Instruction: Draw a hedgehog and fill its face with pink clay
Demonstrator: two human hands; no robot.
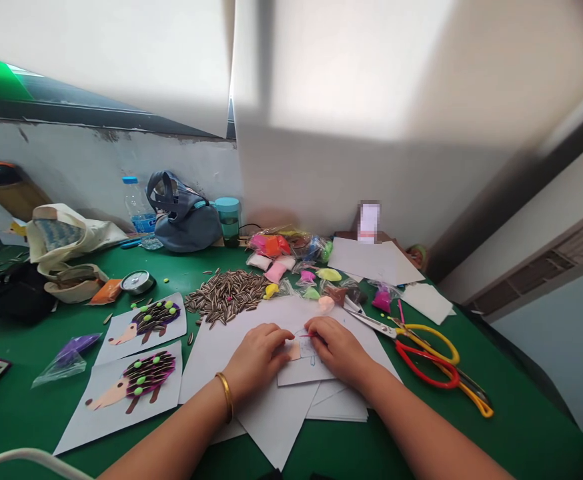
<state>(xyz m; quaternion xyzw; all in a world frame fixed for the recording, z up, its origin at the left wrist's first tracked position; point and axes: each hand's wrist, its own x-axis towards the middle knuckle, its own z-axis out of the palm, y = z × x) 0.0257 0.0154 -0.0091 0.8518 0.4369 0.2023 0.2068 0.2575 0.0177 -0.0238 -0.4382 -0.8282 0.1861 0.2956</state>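
A small white card (291, 379) with a pen-drawn outline lies in front of me on loose paper. Flat peach clay (295, 351) covers the left part of the drawing. My left hand (259, 353), with a gold bangle at the wrist, rests on the card; its thumb and forefinger are apart at the edge of the clay. Over the right side of the drawing, my right hand (339, 348) has its fingers curled around a thin red stick (307, 335), mostly hidden. A lump of peach clay (326, 305) sits just beyond the right hand.
Sunflower seeds (229, 293) are heaped beyond the left hand. Two hedgehog pictures (139, 387) lie at left. Bagged coloured clay (276, 270) stands behind the paper. Scissors (421, 350) with yellow and red handles lie at right. A blue bag (184, 223) and cup (229, 220) stand by the wall.
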